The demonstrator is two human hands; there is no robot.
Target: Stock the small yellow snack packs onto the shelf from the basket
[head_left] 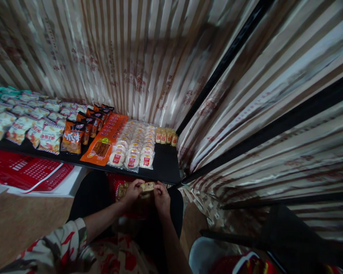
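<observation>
Over my lap, just in front of the black shelf (167, 163), I hold a small yellowish wrapped snack packet (148, 186) at both ends. The fingers of my left hand (133, 191) pinch its left end, while those of my right hand (162, 196) close on the right end. Below my hands, more yellowish packets (121, 190) lie in something red between my knees, partly hidden by my left hand. Similar small yellow packets (166, 137) stand in rows at the shelf's back right corner.
Rows of round white wrapped snacks (132, 160), a flat orange bag (101, 150), orange-black bags (72, 137) and white bags (50, 137) fill the shelf leftward. A red basket (45, 171) sits below left. Black poles (228, 156) and striped sheeting (148, 57) enclose the right and back.
</observation>
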